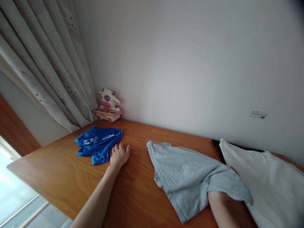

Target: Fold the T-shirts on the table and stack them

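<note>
A crumpled blue garment [102, 142] with white print lies on the left part of the wooden table. At its right edge rests my left hand [119, 155], fingers apart, fingertips touching the cloth. A grey garment [182, 174] spreads over the middle right of the table. My right forearm goes in under the grey cloth's right end, and the cloth hides nearly all of my right hand [234, 170]; only a small reddish bit shows at the upper edge. Just beyond it lies a white garment [268, 177] with a black edge, partly overlapped by the grey one.
A cow-shaped toy keyboard [108, 107] stands at the table's back left corner. Behind the table [137, 196] rises a pale wall with a small label [258, 114]. A patterned curtain [47, 63] hangs at the left, close to the toy. The table's left edge runs diagonally.
</note>
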`<act>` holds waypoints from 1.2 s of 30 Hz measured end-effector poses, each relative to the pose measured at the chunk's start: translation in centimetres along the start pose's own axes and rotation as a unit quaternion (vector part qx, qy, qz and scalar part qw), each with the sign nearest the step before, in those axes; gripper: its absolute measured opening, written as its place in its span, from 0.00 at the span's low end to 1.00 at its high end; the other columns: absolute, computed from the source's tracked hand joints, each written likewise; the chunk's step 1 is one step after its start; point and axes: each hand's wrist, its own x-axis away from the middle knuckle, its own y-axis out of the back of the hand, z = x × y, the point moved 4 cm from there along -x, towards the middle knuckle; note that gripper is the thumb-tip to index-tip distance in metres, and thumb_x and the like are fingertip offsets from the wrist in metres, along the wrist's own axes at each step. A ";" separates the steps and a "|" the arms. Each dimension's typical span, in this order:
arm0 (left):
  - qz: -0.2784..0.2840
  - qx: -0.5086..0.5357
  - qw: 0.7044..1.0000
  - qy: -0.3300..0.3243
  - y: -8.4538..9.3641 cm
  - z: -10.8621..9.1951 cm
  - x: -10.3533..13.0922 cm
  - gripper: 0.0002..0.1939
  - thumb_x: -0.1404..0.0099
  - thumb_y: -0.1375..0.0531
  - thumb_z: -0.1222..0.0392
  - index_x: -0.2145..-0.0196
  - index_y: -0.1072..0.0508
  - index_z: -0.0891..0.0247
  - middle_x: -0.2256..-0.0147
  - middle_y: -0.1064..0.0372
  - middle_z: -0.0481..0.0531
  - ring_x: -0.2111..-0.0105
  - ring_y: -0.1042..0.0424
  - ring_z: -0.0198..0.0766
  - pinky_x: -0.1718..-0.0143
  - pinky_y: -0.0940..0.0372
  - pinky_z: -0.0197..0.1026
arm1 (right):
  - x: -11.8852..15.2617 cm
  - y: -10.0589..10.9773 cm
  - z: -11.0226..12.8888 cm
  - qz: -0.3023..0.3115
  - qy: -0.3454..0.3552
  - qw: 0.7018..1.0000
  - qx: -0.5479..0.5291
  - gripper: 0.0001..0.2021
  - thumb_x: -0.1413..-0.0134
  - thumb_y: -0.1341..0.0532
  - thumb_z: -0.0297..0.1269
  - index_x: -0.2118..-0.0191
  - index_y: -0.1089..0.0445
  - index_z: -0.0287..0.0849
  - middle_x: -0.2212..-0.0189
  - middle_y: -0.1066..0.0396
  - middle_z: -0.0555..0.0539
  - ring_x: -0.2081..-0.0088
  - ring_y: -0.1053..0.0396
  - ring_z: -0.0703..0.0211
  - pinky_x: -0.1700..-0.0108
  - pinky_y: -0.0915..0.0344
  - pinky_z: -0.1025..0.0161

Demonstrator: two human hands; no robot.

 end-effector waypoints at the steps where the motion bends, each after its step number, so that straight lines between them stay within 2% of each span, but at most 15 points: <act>1: -0.003 -0.013 1.000 0.004 0.3 0.2 -0.4 0.18 0.37 0.39 0.52 0.53 0.31 0.66 0.38 0.40 0.75 0.33 0.51 0.72 0.35 0.60 0.69 | 0.1 0.7 -0.1 -0.034 -0.025 0.999 -0.020 0.29 0.42 0.50 0.58 0.42 0.29 0.51 0.46 0.27 0.38 0.40 0.39 0.20 0.47 0.38 0.26; 4: 0.005 -0.012 0.999 -0.033 0.0 -0.4 -0.3 0.18 0.38 0.39 0.53 0.53 0.31 0.65 0.38 0.40 0.73 0.33 0.51 0.71 0.34 0.59 0.70 | 0.2 2.9 0.7 -0.186 -0.083 0.976 -0.075 0.34 0.38 0.57 0.54 0.31 0.45 0.46 0.38 0.35 0.33 0.37 0.44 0.17 0.47 0.40 0.24; 7: 0.078 0.111 0.979 -0.154 -1.5 -3.0 1.8 0.22 0.43 0.32 0.51 0.53 0.27 0.61 0.40 0.35 0.67 0.35 0.43 0.64 0.32 0.54 0.62 | 0.0 3.6 3.6 -0.267 -0.061 0.954 -0.123 0.34 0.35 0.60 0.50 0.28 0.56 0.38 0.37 0.39 0.27 0.39 0.39 0.24 0.44 0.39 0.29; 8: 0.124 0.164 0.958 -0.202 -2.0 -4.2 2.9 0.24 0.44 0.30 0.50 0.52 0.26 0.60 0.41 0.33 0.66 0.36 0.40 0.62 0.32 0.52 0.60 | -0.1 3.3 5.1 -0.245 -0.034 0.959 -0.136 0.33 0.35 0.58 0.50 0.30 0.52 0.38 0.39 0.37 0.28 0.41 0.35 0.28 0.43 0.37 0.32; 10: 0.225 0.218 0.899 -0.306 -2.7 -6.5 5.8 0.29 0.46 0.28 0.48 0.47 0.25 0.56 0.41 0.32 0.63 0.38 0.36 0.60 0.32 0.48 0.58 | 0.0 2.0 8.3 -0.124 0.044 0.982 -0.135 0.29 0.36 0.50 0.50 0.35 0.41 0.42 0.42 0.33 0.34 0.43 0.32 0.36 0.42 0.34 0.40; 13: 0.331 0.173 0.811 -0.450 -3.1 -8.8 9.9 0.43 0.51 0.26 0.42 0.39 0.30 0.50 0.35 0.38 0.61 0.36 0.39 0.63 0.35 0.45 0.62 | 1.2 0.1 12.5 0.077 0.157 0.983 -0.060 0.23 0.38 0.42 0.48 0.39 0.35 0.49 0.39 0.35 0.40 0.38 0.36 0.42 0.38 0.37 0.43; 14: 0.347 0.148 0.795 -0.474 -3.2 -9.1 10.8 0.47 0.53 0.26 0.40 0.37 0.33 0.49 0.34 0.41 0.62 0.34 0.42 0.65 0.35 0.45 0.65 | 1.5 -0.2 13.2 0.104 0.172 0.979 -0.038 0.24 0.38 0.41 0.48 0.39 0.35 0.50 0.38 0.37 0.41 0.38 0.37 0.42 0.37 0.38 0.43; 16: 0.364 0.110 0.786 -0.487 -3.5 -9.3 11.6 0.50 0.53 0.26 0.38 0.34 0.36 0.49 0.32 0.46 0.62 0.33 0.47 0.67 0.35 0.48 0.68 | 1.8 -0.4 13.7 0.092 0.167 0.981 -0.023 0.27 0.40 0.39 0.49 0.37 0.38 0.49 0.38 0.38 0.39 0.37 0.38 0.42 0.37 0.38 0.43; 19: 0.363 0.105 0.796 -0.473 -3.8 -9.2 11.4 0.43 0.48 0.28 0.39 0.37 0.32 0.48 0.33 0.43 0.61 0.34 0.45 0.65 0.36 0.47 0.67 | 1.6 -0.5 12.8 0.010 0.098 0.995 -0.019 0.36 0.43 0.37 0.54 0.35 0.45 0.42 0.39 0.38 0.33 0.38 0.38 0.37 0.40 0.36 0.40; 22: 0.353 0.132 0.801 -0.466 -3.7 -9.3 11.0 0.39 0.48 0.28 0.40 0.40 0.28 0.49 0.35 0.39 0.61 0.35 0.41 0.65 0.36 0.45 0.66 | 1.6 -1.0 11.9 -0.029 0.029 0.999 0.001 0.37 0.45 0.37 0.56 0.37 0.42 0.36 0.44 0.33 0.29 0.43 0.34 0.33 0.44 0.34 0.36; 26: 0.369 0.150 0.811 -0.427 -4.1 -9.8 11.5 0.34 0.43 0.31 0.41 0.41 0.27 0.52 0.34 0.41 0.62 0.35 0.42 0.64 0.36 0.44 0.64 | 2.2 -1.3 13.3 0.030 0.047 0.996 -0.074 0.26 0.39 0.41 0.51 0.41 0.35 0.40 0.45 0.28 0.35 0.44 0.31 0.41 0.42 0.34 0.44; 29: 0.354 0.176 0.842 -0.367 -4.5 -10.2 11.9 0.33 0.41 0.32 0.45 0.40 0.28 0.54 0.34 0.41 0.61 0.33 0.45 0.62 0.33 0.48 0.61 | 2.6 -1.2 14.6 0.119 0.058 0.973 -0.190 0.20 0.33 0.47 0.46 0.40 0.34 0.45 0.44 0.27 0.41 0.43 0.30 0.48 0.41 0.32 0.52; 32: 0.354 0.257 0.856 -0.276 -4.7 -10.1 11.6 0.25 0.41 0.32 0.51 0.46 0.23 0.57 0.40 0.31 0.59 0.40 0.36 0.57 0.35 0.45 0.55 | 2.4 -1.5 14.5 0.143 0.041 0.950 -0.274 0.17 0.31 0.49 0.46 0.45 0.30 0.47 0.49 0.24 0.42 0.47 0.26 0.50 0.45 0.30 0.55; 34: 0.390 0.354 0.835 -0.159 -5.0 -9.5 11.1 0.18 0.43 0.33 0.57 0.54 0.21 0.60 0.52 0.23 0.55 0.50 0.28 0.52 0.44 0.35 0.49 | 2.0 -1.9 13.4 0.101 0.005 0.946 -0.309 0.17 0.31 0.49 0.48 0.47 0.31 0.46 0.54 0.23 0.42 0.53 0.24 0.51 0.50 0.26 0.56; 36: 0.384 0.466 0.797 -0.022 -5.1 -8.6 10.1 0.13 0.49 0.34 0.61 0.64 0.21 0.63 0.66 0.21 0.51 0.62 0.25 0.46 0.56 0.30 0.43 | 1.7 -2.3 11.9 0.039 -0.029 0.948 -0.315 0.18 0.32 0.48 0.49 0.45 0.34 0.46 0.55 0.25 0.41 0.58 0.24 0.52 0.55 0.25 0.55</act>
